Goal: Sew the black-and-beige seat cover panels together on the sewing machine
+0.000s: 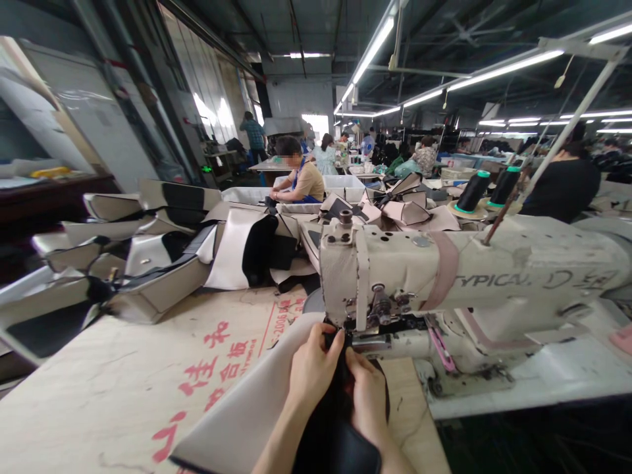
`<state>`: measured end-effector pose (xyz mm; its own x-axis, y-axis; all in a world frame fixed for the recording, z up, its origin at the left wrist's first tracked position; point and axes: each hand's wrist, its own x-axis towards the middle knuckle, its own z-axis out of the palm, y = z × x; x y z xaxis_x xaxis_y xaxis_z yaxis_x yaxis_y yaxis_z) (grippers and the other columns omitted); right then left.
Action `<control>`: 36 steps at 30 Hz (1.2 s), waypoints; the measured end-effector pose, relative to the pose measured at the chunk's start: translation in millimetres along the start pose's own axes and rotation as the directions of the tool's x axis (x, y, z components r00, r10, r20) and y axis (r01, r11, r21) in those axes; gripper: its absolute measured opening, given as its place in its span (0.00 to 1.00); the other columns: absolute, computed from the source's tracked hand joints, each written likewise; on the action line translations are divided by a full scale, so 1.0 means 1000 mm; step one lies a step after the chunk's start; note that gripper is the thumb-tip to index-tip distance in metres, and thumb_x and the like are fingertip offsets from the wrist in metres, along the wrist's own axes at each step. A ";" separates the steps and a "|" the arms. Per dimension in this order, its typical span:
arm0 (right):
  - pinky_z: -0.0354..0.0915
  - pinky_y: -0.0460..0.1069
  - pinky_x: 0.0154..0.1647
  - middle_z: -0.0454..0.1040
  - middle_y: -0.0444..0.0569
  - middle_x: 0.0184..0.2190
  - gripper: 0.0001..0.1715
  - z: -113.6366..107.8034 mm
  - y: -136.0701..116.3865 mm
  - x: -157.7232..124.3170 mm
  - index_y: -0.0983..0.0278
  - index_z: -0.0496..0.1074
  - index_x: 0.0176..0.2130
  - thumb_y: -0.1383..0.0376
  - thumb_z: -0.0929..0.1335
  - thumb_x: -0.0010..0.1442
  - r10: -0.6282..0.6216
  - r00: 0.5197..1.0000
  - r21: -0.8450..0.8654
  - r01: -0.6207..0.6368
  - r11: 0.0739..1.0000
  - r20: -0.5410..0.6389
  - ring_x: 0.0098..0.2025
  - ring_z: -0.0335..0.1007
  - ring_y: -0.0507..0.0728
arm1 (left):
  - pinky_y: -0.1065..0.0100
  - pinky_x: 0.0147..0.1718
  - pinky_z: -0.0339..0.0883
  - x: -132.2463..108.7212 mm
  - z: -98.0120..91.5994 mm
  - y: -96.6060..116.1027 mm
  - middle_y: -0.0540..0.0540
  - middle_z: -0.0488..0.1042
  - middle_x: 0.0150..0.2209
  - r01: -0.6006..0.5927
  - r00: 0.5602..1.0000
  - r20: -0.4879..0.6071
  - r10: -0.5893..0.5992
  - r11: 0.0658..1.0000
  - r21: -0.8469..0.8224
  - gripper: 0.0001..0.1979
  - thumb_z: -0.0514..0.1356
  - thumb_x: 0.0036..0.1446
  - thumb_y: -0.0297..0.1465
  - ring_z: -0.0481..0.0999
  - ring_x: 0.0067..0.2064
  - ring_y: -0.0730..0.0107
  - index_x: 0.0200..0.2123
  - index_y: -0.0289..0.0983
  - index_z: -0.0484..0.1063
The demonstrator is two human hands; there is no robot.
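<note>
A beige-and-black sewn piece (251, 401), leather-like in look, lies under the head of a white sewing machine (395, 270). My left hand (313, 365) is closed on its black part close to the needle area, thumb and fingers pressed together. Just to the right, my right hand (368, 388) grips the same black material (320, 441), its fingers partly hidden behind the folds. The beige panel spreads out to the left over the plywood table (133, 382). My hands and the machine head hide the needle and the seam.
Several similar beige-and-black pieces (162, 276) are heaped along the table's far left side. Two black thread cones (473, 192) stand behind the machine. A pink-handled tool (441, 349) rests at the machine's base. A co-worker (299, 174) sits beyond the heap, near white bins (345, 187).
</note>
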<state>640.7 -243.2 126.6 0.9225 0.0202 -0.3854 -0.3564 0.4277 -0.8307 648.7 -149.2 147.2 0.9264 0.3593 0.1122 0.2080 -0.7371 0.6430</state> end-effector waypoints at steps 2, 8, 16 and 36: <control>0.51 0.46 0.18 0.67 0.43 0.14 0.21 0.000 0.000 0.000 0.68 0.77 0.29 0.52 0.71 0.43 0.009 1.000 0.010 -0.009 1.000 0.002 0.18 0.57 0.51 | 0.74 0.22 0.51 0.000 0.000 0.000 0.58 0.59 0.18 0.005 1.000 0.002 -0.005 1.000 -0.001 0.11 0.50 0.57 0.42 0.66 0.22 0.73 0.36 0.41 0.63; 0.50 0.46 0.19 0.65 0.42 0.13 0.20 0.003 -0.002 -0.003 0.68 0.77 0.28 0.53 0.71 0.42 0.028 0.999 0.026 -0.028 0.999 -0.034 0.18 0.56 0.51 | 0.74 0.23 0.51 0.000 -0.002 0.001 0.57 0.60 0.18 0.015 1.000 0.014 -0.015 1.000 0.006 0.11 0.51 0.57 0.41 0.66 0.23 0.72 0.36 0.41 0.64; 0.50 0.46 0.19 0.66 0.43 0.13 0.19 0.006 -0.009 -0.005 0.67 0.77 0.27 0.54 0.71 0.42 0.052 0.997 0.019 -0.051 0.998 -0.059 0.19 0.57 0.52 | 0.73 0.24 0.52 0.003 -0.003 0.002 0.57 0.62 0.18 0.021 1.000 0.016 -0.021 1.000 0.002 0.12 0.51 0.57 0.42 0.67 0.23 0.71 0.36 0.40 0.64; 0.62 0.51 0.47 0.74 0.50 0.41 0.17 -0.113 -0.075 -0.001 0.61 0.75 0.40 0.54 0.65 0.57 -0.557 0.778 -0.584 0.606 0.540 0.292 0.43 0.69 0.59 | 0.73 0.23 0.51 0.004 -0.003 0.002 0.57 0.58 0.17 0.007 1.000 -0.014 -0.007 0.999 0.034 0.12 0.51 0.57 0.42 0.66 0.22 0.72 0.35 0.40 0.66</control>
<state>649.4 -377.7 143.7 0.9591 0.0416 0.2800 0.2800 -0.2850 -0.9167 652.0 -147.6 150.9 0.9206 0.3722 0.1179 0.2256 -0.7536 0.6174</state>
